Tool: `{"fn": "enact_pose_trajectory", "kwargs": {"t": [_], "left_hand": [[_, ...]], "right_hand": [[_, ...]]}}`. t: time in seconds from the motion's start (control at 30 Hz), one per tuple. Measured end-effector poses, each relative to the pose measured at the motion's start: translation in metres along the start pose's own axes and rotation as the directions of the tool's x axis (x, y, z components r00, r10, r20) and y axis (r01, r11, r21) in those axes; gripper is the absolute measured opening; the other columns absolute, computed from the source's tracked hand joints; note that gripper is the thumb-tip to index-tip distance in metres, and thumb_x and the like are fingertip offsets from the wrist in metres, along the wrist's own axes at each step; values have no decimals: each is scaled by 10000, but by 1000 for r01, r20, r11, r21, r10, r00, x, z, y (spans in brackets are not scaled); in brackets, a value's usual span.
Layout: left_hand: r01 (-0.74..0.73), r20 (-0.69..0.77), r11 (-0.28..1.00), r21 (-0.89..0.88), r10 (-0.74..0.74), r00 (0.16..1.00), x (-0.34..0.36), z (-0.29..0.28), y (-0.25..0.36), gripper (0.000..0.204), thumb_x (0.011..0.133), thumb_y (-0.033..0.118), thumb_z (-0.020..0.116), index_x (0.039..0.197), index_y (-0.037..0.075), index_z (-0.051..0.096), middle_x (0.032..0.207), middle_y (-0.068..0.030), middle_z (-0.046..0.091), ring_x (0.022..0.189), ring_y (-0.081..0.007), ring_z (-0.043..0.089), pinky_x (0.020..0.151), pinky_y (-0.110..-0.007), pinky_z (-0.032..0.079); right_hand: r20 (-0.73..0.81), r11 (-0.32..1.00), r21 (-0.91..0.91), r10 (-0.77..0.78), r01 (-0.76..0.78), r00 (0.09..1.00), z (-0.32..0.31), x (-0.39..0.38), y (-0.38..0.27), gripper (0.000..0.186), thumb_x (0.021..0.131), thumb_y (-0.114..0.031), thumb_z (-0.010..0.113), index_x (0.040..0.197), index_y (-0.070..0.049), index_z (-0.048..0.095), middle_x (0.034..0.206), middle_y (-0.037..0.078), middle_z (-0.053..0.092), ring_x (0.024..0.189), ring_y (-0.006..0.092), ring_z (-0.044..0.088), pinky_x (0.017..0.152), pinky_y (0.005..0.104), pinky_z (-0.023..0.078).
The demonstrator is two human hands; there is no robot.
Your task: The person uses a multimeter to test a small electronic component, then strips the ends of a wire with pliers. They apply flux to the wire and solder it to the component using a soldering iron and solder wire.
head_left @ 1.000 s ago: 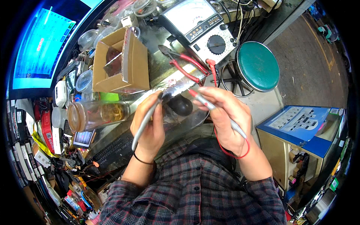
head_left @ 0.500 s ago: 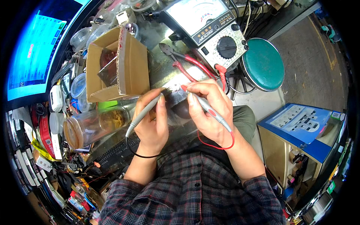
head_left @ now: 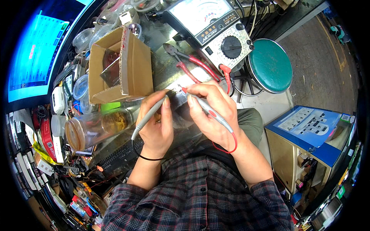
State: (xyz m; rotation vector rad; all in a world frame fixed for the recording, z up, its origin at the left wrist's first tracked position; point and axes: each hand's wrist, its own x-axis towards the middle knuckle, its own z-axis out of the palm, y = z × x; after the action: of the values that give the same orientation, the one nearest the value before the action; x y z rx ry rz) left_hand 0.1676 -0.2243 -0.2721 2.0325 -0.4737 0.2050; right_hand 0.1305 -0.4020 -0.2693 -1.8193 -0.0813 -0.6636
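Observation:
My left hand is closed around a grey test probe with a black lead. My right hand pinches a second grey test probe, which has a red mark and a red lead. Both probe tips point inward at a small pale part between my fingertips; its kind is too small to make out, and so is whether the tips touch it. Beyond my hands stands an analog multimeter with a black dial and a red plug. Red-handled cutting pliers lie between it and my hands.
An open cardboard box stands left of the pliers, with a clear plastic jar lying nearer me. A lit monitor is at far left. To the right are a green round stool and a cabinet with a blue top.
My right hand has shifted slightly left with its probe, bringing the red tip closer to the small pale part. The red lead's loop has swung. My left hand is nearly still.

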Motion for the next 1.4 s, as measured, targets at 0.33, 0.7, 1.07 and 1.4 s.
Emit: {"fn": "enact_pose_trajectory", "kwargs": {"t": [0.33,0.7,1.07,1.4], "left_hand": [[-86,-20,996,10,87,996,0,1,-7,222,1054,-27,640,1274,-45,666,1214,-126,694,1028,-157,673,916,-289,550],[-88,-5,996,29,88,996,-1,0,-8,232,1058,-25,635,1288,-46,657,1211,-126,698,1000,-155,680,897,-284,555],[-60,-18,996,62,61,998,1,-1,-2,199,1008,-24,673,1207,-31,678,1150,-179,739,1023,-266,730,885,-353,585],[-41,-44,999,22,42,998,0,2,-1,195,1005,-32,667,1200,-38,671,1139,-192,744,1026,-289,736,910,-365,576]], "right_hand": [[66,998,-59,32,-28,997,-3,8,-4,153,918,-49,767,1048,-51,687,957,93,717,898,289,724,1229,515,316],[77,997,-78,9,-3,997,0,7,-3,151,921,-54,762,1051,-51,687,989,106,722,928,308,728,1220,528,324],[88,996,-55,79,-74,993,0,7,-8,149,917,-49,753,1045,-34,677,1001,141,716,933,348,730,1102,491,459],[94,996,-66,62,-55,994,-5,10,-13,170,927,3,742,1094,6,711,954,112,685,774,228,669,709,336,546]]}}
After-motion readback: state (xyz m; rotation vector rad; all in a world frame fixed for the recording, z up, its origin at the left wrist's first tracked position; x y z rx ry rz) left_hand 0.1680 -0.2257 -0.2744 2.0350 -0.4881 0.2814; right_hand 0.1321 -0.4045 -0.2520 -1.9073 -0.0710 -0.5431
